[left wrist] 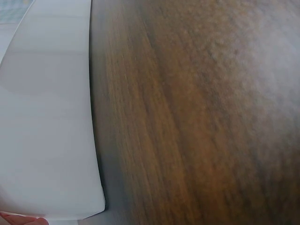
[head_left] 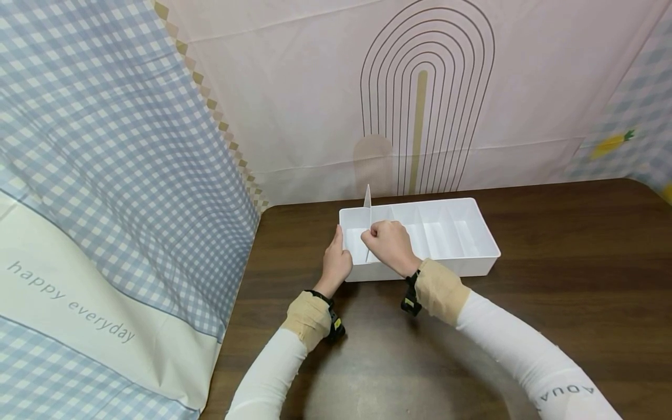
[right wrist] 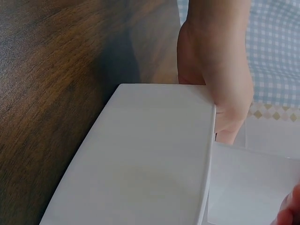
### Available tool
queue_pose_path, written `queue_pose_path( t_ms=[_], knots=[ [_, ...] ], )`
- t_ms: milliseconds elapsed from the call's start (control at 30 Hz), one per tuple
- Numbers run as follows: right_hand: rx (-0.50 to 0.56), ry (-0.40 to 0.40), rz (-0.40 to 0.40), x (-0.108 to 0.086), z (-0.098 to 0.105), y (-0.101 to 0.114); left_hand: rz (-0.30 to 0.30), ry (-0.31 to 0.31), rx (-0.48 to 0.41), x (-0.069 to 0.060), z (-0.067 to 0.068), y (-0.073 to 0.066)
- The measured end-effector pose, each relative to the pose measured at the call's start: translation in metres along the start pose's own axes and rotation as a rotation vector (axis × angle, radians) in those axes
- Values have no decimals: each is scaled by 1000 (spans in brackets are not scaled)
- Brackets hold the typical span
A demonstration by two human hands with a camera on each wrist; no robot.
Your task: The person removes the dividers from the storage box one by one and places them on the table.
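A long white divided box (head_left: pixel 472 267) stands on the brown table, its inside split into several compartments. My left hand (head_left: pixel 336 263) holds the box's left end, index finger along the outside and thumb at the near corner. Over the left compartment, my right hand (head_left: pixel 391 245) is curled and pinches a thin white divider panel (head_left: pixel 368 197), which stands tilted, its far corner above the rim. In the right wrist view the panel (right wrist: pixel 253 183) shows beside my right fingertips (right wrist: pixel 291 206). The left wrist view shows mostly the box's front wall (left wrist: pixel 51 126).
The wooden table (head_left: pixel 567 262) extends to both sides of the box and in front of it. A patterned cloth (head_left: pixel 294 105) hangs directly behind the table, and a blue checked cloth (head_left: pixel 131 128) hangs along the left edge.
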State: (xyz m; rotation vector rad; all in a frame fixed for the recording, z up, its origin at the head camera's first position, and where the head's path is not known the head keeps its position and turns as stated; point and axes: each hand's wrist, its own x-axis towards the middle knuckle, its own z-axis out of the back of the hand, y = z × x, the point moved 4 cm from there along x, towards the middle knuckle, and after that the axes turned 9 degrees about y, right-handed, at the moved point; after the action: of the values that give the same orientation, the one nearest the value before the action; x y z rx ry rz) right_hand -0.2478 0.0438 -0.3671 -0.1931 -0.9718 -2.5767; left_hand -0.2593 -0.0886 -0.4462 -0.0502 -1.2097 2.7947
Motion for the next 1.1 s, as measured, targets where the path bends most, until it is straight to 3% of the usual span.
queue_pose_path(
  t_ms=[767, 1100],
  knots=[
    [71, -19, 9, -5, 7, 2, -14, -21, 23, 0, 1, -2],
    [119, 1, -23, -11, 9, 0, -23, -33, 16, -1, 2, -3]
  ],
)
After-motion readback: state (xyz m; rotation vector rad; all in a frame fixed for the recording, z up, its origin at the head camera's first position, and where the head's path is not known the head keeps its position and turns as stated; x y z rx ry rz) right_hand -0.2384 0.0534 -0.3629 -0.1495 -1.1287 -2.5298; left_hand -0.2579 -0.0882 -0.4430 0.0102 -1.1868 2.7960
